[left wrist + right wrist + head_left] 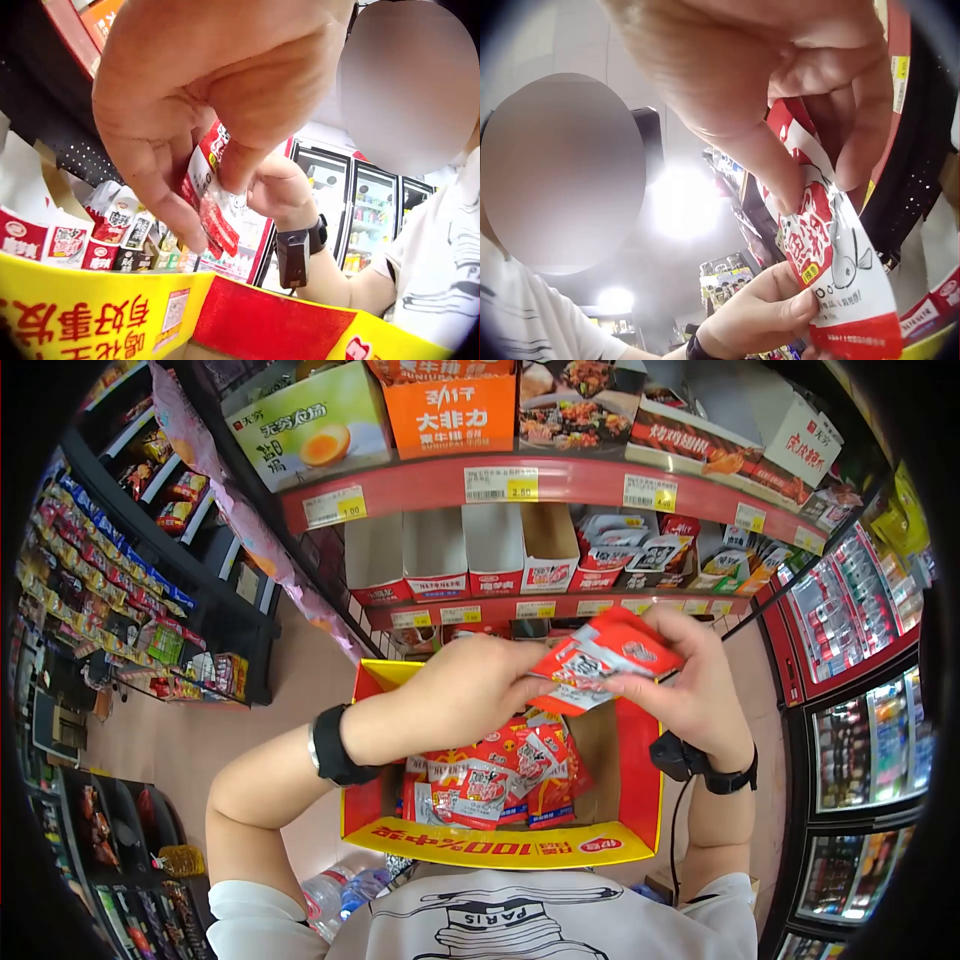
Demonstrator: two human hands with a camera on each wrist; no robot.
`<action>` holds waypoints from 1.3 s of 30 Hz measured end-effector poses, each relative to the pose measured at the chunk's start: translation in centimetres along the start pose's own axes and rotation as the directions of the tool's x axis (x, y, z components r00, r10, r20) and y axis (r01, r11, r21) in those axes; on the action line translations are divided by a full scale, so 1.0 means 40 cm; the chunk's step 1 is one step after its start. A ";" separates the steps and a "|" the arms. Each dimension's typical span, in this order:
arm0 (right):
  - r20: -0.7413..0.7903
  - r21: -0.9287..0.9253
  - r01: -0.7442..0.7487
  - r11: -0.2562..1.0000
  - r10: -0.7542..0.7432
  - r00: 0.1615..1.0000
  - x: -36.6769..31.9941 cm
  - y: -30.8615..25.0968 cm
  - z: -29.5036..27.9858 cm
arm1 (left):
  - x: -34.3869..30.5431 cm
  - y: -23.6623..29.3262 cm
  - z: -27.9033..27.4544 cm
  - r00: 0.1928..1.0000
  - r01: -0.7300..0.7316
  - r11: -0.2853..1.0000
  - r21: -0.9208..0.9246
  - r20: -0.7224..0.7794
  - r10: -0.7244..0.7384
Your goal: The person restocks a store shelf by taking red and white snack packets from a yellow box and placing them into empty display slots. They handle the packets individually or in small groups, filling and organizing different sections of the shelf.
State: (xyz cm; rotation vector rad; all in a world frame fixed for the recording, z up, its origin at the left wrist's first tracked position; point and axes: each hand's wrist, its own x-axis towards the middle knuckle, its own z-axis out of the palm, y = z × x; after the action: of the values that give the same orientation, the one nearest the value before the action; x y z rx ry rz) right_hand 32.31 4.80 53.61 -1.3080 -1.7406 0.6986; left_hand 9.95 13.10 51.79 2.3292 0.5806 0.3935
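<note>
Both hands hold red and white snack packets above an open yellow and red box (500,850). In the head view the left hand (460,685) pinches the left end of the packets (590,665), and the right hand (690,680) grips their right end. The right wrist view shows the right thumb and fingers (810,142) on a packet's upper part (840,262), while the left hand (761,311) pinches its lower edge. Inside the box lies a pile of similar packets (490,780). How many packets are held cannot be told.
Ahead is a red-edged shelf (400,495) with white display cartons (435,555) and filled packet cartons (610,550). Snack racks (110,580) stand at the left, drink coolers (865,740) at the right. Plastic bottles (340,890) are below the box.
</note>
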 end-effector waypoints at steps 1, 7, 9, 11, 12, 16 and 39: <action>0.001 -0.006 0.008 1.000 -0.008 1.000 0.001 -0.003 0.005 | 0.002 0.016 -0.006 1.000 -0.013 0.992 0.126 0.008 0.012; -0.075 -0.194 -0.041 0.980 0.027 0.997 0.018 0.000 -0.007 | 0.070 -0.015 -0.022 0.995 -0.034 0.948 0.316 -0.081 0.063; -0.186 -0.306 0.009 0.952 -0.069 0.980 0.060 0.020 -0.019 | 0.105 -0.057 -0.043 0.975 -0.055 0.957 0.286 -0.192 0.114; -0.259 -0.310 -0.011 0.951 -0.074 0.963 0.111 0.038 -0.025 | 0.141 -0.116 -0.057 0.976 0.125 0.944 0.305 -0.210 -0.061; -0.262 -0.315 -0.009 0.949 -0.078 0.962 0.134 0.053 -0.017 | 0.157 -0.138 -0.060 0.966 0.184 0.940 0.288 -0.228 -0.119; -0.285 -0.545 0.097 0.833 -0.293 0.913 0.216 0.085 0.021 | 0.201 -0.202 -0.045 0.967 0.204 0.874 0.440 -0.232 -0.109; 0.055 -0.846 0.192 0.497 -0.277 0.959 0.344 0.189 0.111 | 0.198 -0.216 -0.024 0.990 0.135 0.853 0.504 -0.096 -0.101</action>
State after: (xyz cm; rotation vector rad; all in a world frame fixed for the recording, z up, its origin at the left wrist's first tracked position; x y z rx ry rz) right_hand 30.61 20.38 49.13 -1.6101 -2.2242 -0.4910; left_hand 13.76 23.34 47.43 2.7707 0.9520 0.2816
